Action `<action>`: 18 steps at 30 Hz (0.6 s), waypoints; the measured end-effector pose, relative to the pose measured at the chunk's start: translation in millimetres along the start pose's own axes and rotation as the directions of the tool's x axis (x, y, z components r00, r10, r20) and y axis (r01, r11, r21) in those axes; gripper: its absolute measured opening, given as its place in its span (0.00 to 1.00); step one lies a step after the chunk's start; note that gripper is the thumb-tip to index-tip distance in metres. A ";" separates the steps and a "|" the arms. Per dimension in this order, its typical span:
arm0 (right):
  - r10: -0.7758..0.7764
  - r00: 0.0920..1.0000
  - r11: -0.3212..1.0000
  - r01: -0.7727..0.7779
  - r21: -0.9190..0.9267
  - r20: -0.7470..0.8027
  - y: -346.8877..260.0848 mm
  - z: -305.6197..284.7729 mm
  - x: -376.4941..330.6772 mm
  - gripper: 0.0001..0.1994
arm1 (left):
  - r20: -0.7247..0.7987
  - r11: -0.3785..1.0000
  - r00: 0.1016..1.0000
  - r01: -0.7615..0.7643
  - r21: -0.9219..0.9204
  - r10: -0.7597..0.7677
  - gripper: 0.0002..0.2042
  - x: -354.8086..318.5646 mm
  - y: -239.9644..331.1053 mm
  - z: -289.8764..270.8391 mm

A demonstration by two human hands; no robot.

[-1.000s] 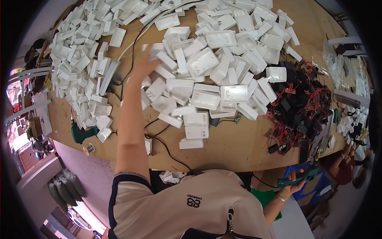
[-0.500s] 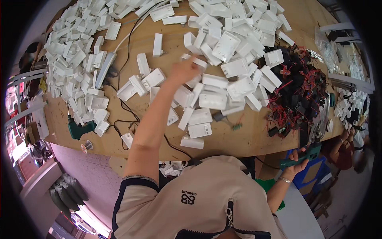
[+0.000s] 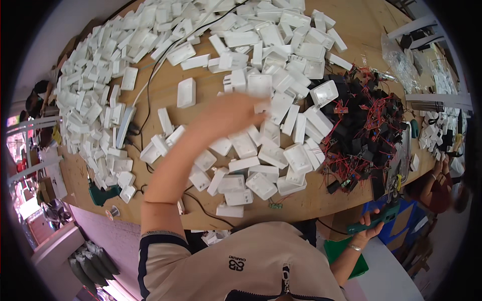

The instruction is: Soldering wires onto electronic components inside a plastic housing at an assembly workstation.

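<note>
- Head view: wooden worktable (image 3: 165,95), seen from above, edges bowed by lens.
- Left hand (image 3: 228,114): arm reaches fwd over table centre, motion-blurred; fingertips at a white plastic housing (image 3: 260,89). Grip or just touch – can't tell.
- White housing: rectangular shell, sits at near edge of the central heap, approx. mid-table.
- Right hand (image 3: 370,232): low, below table edge at right, closed around a green power screwdriver (image 3: 374,220).
- White casings pile, centre (image 3: 271,145): loose, overlapping, some open side up.
- Second casings pile, left (image 3: 95,105): denser, runs along far-left edge.
- Single casing (image 3: 186,92): lies apart on bare wood betw. the two piles.
- Black modules w/ red wires (image 3: 361,130): tangled heap, right of centre pile, touching it.
- Black cable (image 3: 150,85): crosses table from top toward near edge.
- Another person's hand (image 3: 442,165): at far-right rim.
</note>
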State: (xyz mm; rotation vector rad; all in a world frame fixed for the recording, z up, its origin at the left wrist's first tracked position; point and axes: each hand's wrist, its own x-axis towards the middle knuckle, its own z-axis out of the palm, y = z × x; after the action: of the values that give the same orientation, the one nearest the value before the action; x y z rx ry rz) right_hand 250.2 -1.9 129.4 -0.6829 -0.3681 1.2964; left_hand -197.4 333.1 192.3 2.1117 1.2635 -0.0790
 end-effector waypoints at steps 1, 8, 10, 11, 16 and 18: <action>-0.003 1.000 1.000 0.003 -0.012 -0.003 -2.0 -1.5 -1.9 0.33 | -0.101 0.998 0.993 0.061 -0.018 -0.063 0.17 25.5 -3.1 -18.7; -0.042 0.999 0.999 0.043 0.020 -0.023 -6.2 -3.9 5.7 0.32 | -0.562 0.986 0.810 -0.153 0.070 0.166 0.23 218.3 -99.7 -49.1; -0.066 0.997 0.996 0.068 0.051 -0.042 -4.9 -1.7 7.9 0.32 | -0.537 0.985 0.826 -0.149 0.087 0.172 0.27 257.5 -100.6 -43.5; -0.084 0.992 0.996 0.087 0.033 -0.094 -5.8 -0.3 4.0 0.32 | -0.567 0.990 0.821 0.018 0.142 0.067 0.30 271.4 -93.0 -38.8; -0.049 0.994 0.998 0.051 0.020 -0.103 -7.2 -12.8 -2.7 0.32 | -0.219 0.982 0.959 0.187 0.002 -0.182 0.38 292.9 -86.3 -24.2; -0.066 0.995 0.995 0.072 0.075 -0.079 -4.4 -12.1 -3.6 0.32 | -0.148 0.984 0.974 0.177 0.020 -0.172 0.32 274.0 -71.3 -16.2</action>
State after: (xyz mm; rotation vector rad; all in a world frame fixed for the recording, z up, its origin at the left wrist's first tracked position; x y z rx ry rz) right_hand 259.9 -8.9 123.5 -0.6469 -0.2751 1.2095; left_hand -113.9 573.2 66.8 2.0606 1.5429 -0.0222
